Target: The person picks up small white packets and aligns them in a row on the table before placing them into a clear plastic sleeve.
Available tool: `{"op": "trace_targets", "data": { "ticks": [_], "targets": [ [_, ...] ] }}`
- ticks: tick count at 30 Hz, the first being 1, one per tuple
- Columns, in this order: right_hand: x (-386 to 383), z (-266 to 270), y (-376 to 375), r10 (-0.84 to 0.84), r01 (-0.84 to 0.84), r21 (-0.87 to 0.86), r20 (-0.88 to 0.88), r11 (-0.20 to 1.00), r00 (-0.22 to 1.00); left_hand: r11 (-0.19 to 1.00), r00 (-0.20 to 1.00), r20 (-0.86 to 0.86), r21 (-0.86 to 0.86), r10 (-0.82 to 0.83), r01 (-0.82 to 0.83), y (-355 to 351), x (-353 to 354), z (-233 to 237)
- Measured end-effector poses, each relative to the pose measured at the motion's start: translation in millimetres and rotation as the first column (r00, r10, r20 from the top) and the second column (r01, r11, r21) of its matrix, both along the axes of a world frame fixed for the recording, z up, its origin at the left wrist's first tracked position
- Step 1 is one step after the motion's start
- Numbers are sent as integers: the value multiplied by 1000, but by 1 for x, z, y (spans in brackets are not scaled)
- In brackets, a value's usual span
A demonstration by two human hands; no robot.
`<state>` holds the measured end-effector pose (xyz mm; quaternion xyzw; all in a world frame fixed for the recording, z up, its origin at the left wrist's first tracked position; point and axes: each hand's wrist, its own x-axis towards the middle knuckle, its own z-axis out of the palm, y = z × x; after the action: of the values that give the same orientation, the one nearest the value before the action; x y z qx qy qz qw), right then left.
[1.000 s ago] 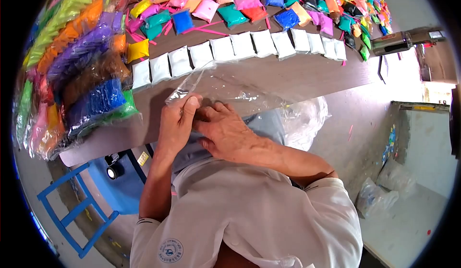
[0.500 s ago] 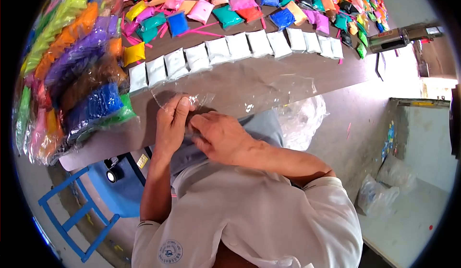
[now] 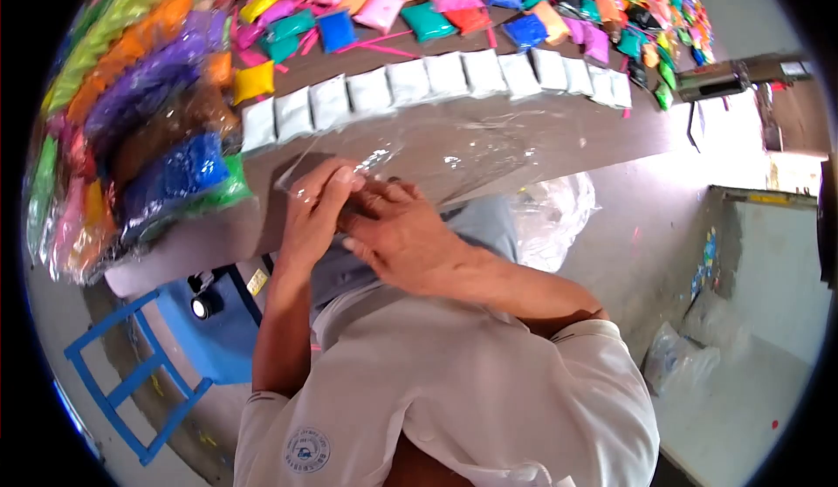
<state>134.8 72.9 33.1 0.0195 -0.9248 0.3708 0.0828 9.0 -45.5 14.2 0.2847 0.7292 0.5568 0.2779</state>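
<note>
A clear plastic bag lies across the table's front edge, below a curved row of white packets. My left hand pinches the near left end of the bag between thumb and fingers. Close beside it, my right hand has its fingers bent over the same end, touching the plastic; what lies under its fingertips is hidden. Both hands are at the table edge, just above my lap.
Bundled colored packets in clear bags fill the table's left side. Loose colored packets and pink sticks cover the back. Crumpled plastic hangs at right of my lap. A blue metal frame stands lower left.
My right hand has lifted slightly, its fingers now spread more over the bag's end. The plastic bag has shifted and lies stretched flatter toward the right.
</note>
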Motion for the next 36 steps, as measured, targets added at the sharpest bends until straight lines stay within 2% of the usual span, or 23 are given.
{"op": "trace_targets", "data": {
  "ticks": [1,2,5,6,8,9,10,11,12,13,14,15,17,18,19,20,24,27,30,33,34,36],
  "targets": [
    [1,0,-1,-31,31,41,-7,999,999,1000,1000,-3,-15,-11,11,1,0,0],
    [5,6,2,-20,20,3,-18,1000,1000,997,997,27,23,70,-70,1,3,-7],
    [25,53,36,248,-207,-300,105,931,963,999,995,-92,-15,-36,35,-4,-2,-4],
    [36,75,55,283,-247,-351,57,903,957,999,995,-88,2,-50,50,-4,-1,-5],
    [62,90,86,47,-190,-565,-258,803,965,997,994,-84,33,-68,71,-5,-2,-9],
    [71,93,102,-217,-41,-641,-318,766,923,996,995,-70,45,-75,79,-5,-2,-9],
    [86,98,124,-446,204,-625,-257,753,858,995,995,-53,55,-83,85,-5,-2,-8],
    [90,106,146,-710,589,-464,-133,662,692,994,995,-35,64,-90,92,-5,-2,-6],
    [93,91,180,-827,775,-291,-199,562,525,994,995,-25,51,-93,94,-4,-1,-3],
    [99,70,220,-822,853,-105,-350,512,450,993,994,-28,55,-101,103,-3,-1,-4],
    [106,52,255,-792,881,26,-427,472,437,992,994,-31,58,-108,110,-4,-2,-5],
    [114,42,279,-826,888,119,-329,444,458,992,993,-34,61,-112,114,-5,-2,-6],
    [128,14,322,-750,754,501,-270,426,604,991,990,-65,42,-124,126,-5,-2,-5],
    [131,-2,339,-709,697,528,-230,485,667,990,988,-84,41,-131,135,-4,-2,-3],
    [130,-9,345,-663,636,552,-186,540,725,989,985,-103,39,-139,143,-4,-2,-2],
    [129,-19,347,-698,645,530,-133,550,704,988,983,-115,45,-143,149,-3,-2,-3],
    [118,-23,357,-621,607,555,-194,569,759,990,985,-119,51,-127,134,-3,1,-3],
    [118,-21,359,-639,627,584,-224,516,736,991,987,-106,39,-121,125,-2,0,-2],
    [122,-13,358,-695,704,488,-242,516,677,993,991,-78,31,-112,115,-3,0,-4],
    [119,-8,346,-575,711,509,-427,485,698,992,990,-77,37,-114,117,-2,0,-4],
    [114,1,332,-601,696,531,-377,483,705,992,990,-84,43,-116,120,-2,0,-4],
    [109,-5,324,-550,639,544,-344,544,761,991,988,-93,39,-122,126,-2,0,-4]
  ]
}}
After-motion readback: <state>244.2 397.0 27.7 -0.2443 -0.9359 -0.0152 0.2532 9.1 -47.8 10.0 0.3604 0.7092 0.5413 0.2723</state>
